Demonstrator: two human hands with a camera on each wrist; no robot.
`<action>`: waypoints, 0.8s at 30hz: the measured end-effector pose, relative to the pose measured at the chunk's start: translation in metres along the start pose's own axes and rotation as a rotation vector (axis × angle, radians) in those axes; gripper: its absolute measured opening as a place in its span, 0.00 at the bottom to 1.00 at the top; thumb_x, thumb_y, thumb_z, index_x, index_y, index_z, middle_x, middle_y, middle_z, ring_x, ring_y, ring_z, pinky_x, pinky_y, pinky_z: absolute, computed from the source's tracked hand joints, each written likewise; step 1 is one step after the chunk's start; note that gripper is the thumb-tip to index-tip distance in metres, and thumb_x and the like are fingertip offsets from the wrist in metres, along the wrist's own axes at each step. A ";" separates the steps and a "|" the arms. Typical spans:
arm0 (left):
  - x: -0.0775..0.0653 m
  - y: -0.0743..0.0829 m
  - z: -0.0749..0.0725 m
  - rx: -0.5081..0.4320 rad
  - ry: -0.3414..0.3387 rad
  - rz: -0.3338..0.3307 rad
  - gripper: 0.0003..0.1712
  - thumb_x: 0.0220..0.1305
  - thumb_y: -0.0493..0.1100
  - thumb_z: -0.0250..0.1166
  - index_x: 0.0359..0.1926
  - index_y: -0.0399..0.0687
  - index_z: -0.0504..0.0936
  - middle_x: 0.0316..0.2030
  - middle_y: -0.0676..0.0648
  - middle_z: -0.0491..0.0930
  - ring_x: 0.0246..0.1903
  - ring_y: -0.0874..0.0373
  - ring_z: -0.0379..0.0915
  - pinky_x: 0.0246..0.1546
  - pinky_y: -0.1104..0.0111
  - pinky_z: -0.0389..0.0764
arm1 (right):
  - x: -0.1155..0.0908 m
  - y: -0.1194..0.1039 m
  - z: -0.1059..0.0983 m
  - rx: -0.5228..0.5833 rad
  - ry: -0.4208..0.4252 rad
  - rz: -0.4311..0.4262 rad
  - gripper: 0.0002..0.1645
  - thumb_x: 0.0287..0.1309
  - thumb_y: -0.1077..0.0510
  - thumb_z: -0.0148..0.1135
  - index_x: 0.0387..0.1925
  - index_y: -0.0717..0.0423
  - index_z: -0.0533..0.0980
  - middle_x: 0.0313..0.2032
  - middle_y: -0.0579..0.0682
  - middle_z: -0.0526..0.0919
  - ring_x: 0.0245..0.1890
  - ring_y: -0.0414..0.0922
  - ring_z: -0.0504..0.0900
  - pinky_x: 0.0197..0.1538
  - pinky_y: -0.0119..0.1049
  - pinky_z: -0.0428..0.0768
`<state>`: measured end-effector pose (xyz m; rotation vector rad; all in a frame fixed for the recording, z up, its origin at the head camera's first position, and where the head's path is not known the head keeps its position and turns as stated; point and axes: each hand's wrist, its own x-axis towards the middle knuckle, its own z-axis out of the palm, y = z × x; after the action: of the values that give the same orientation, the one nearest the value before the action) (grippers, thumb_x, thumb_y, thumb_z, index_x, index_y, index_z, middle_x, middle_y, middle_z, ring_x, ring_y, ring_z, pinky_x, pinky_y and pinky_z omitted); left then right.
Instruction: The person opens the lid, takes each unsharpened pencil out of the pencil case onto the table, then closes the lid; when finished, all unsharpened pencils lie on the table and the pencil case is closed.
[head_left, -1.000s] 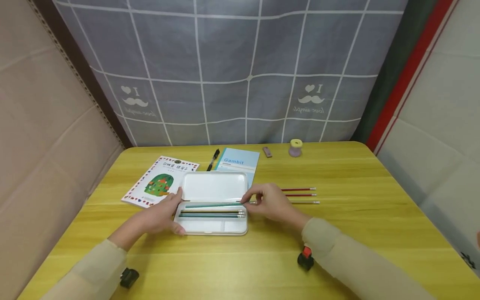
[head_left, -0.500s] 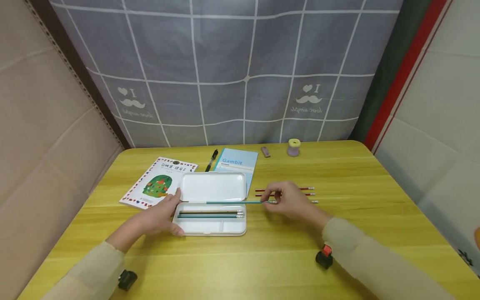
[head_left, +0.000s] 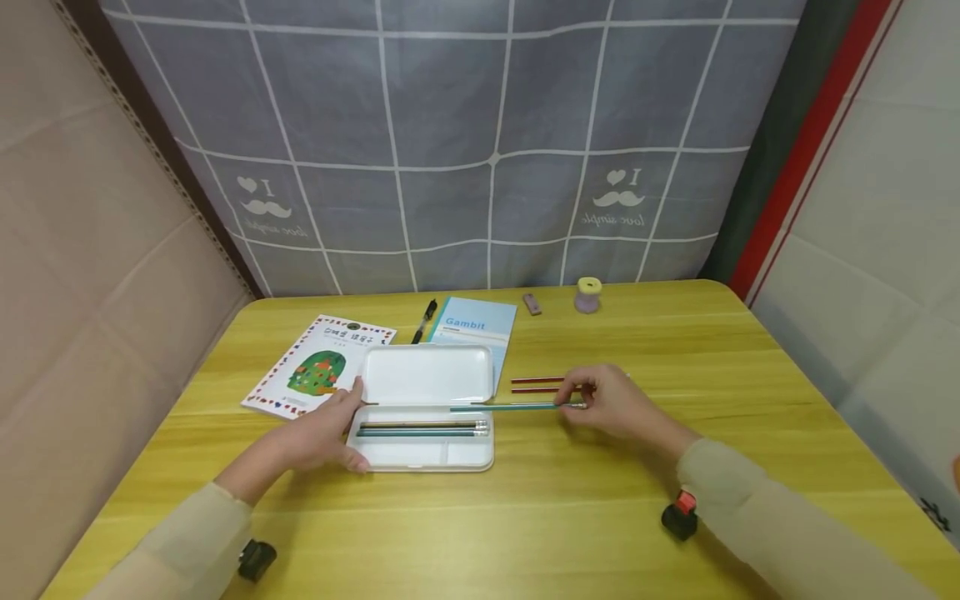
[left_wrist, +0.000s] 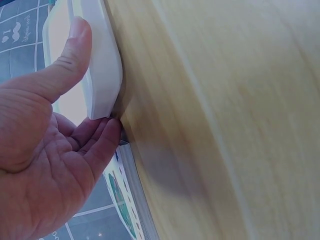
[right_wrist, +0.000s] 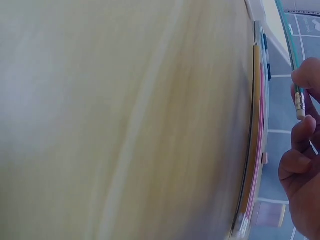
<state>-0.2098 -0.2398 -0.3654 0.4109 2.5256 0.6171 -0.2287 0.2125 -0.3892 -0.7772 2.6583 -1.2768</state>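
Note:
A white pencil case [head_left: 401, 454] lies open on the table, its lid tipped back. My left hand [head_left: 322, 429] grips its left end, thumb on the rim [left_wrist: 102, 65] and fingers at the side. Several pencils [head_left: 420, 429], teal and dark, lie in the long compartment. My right hand [head_left: 615, 404] pinches a teal pencil [head_left: 510, 407] near its eraser end, right of the case; the pencil's other end overlaps the case's hinge side. Behind it lie red pencils [head_left: 534, 380]. A gold pencil [right_wrist: 256, 95] shows on the table in the right wrist view, hidden by the right hand in the head view.
A picture book [head_left: 318, 367] lies left of the case. Behind the lid are a blue Gambit notebook [head_left: 480, 321] and a black pen [head_left: 424, 321]. Farther back sit a small eraser [head_left: 532, 304] and a yellow-and-purple spool-shaped thing [head_left: 588, 296]. A checked curtain [head_left: 450, 200] hangs behind the table.
The right hand has drawn the teal pencil rightward from over the case to beside it, near the red pencils. The left hand has stayed at the case's left end.

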 end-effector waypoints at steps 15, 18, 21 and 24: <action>-0.001 0.003 -0.003 0.007 -0.004 0.009 0.81 0.49 0.61 0.79 0.80 0.26 0.32 0.76 0.20 0.46 0.74 0.30 0.53 0.74 0.38 0.55 | -0.027 0.026 -0.030 -0.038 0.019 0.033 0.08 0.57 0.65 0.77 0.33 0.49 0.87 0.29 0.41 0.83 0.21 0.37 0.70 0.27 0.31 0.72; -0.001 0.003 -0.003 0.010 -0.008 -0.004 0.81 0.49 0.63 0.79 0.80 0.27 0.32 0.76 0.21 0.46 0.73 0.32 0.54 0.74 0.38 0.55 | -0.031 0.032 -0.033 -0.039 0.015 0.035 0.08 0.56 0.65 0.77 0.33 0.49 0.87 0.29 0.41 0.84 0.21 0.37 0.70 0.26 0.31 0.72; -0.001 0.003 -0.003 0.004 -0.011 -0.010 0.81 0.49 0.63 0.79 0.80 0.28 0.32 0.76 0.21 0.46 0.73 0.33 0.55 0.74 0.37 0.56 | -0.033 0.037 -0.034 -0.043 -0.005 0.033 0.07 0.56 0.65 0.76 0.32 0.50 0.87 0.30 0.41 0.84 0.21 0.36 0.71 0.26 0.30 0.73; -0.001 0.003 -0.003 -0.002 -0.013 -0.006 0.82 0.48 0.62 0.79 0.80 0.27 0.32 0.76 0.20 0.46 0.74 0.31 0.53 0.74 0.37 0.55 | -0.035 0.042 -0.034 -0.058 -0.015 0.031 0.07 0.56 0.66 0.76 0.32 0.50 0.87 0.30 0.40 0.85 0.22 0.35 0.72 0.26 0.31 0.75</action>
<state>-0.2101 -0.2383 -0.3611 0.4051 2.5130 0.6127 -0.2251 0.2751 -0.4033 -0.7460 2.6961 -1.1864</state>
